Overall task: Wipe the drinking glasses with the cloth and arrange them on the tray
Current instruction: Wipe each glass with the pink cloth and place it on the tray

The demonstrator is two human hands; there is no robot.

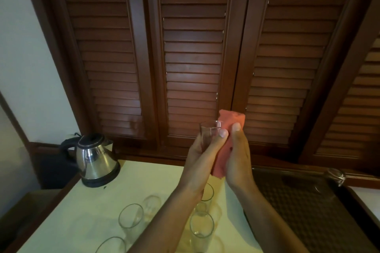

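Glass held up for wiping, cloth pressed to its side

The left hand point(202, 155) grips a drinking glass point(209, 132); the right hand point(236, 156) clutches the pink cloth point(231, 127) against it. A slip could drop it onto the unwiped glasses point(130, 216) below; the tray point(298, 195) lies lower right.

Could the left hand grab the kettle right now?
Probably not yet: the left hand grips a glass against the cloth. The path to the kettle looks clear otherwise.
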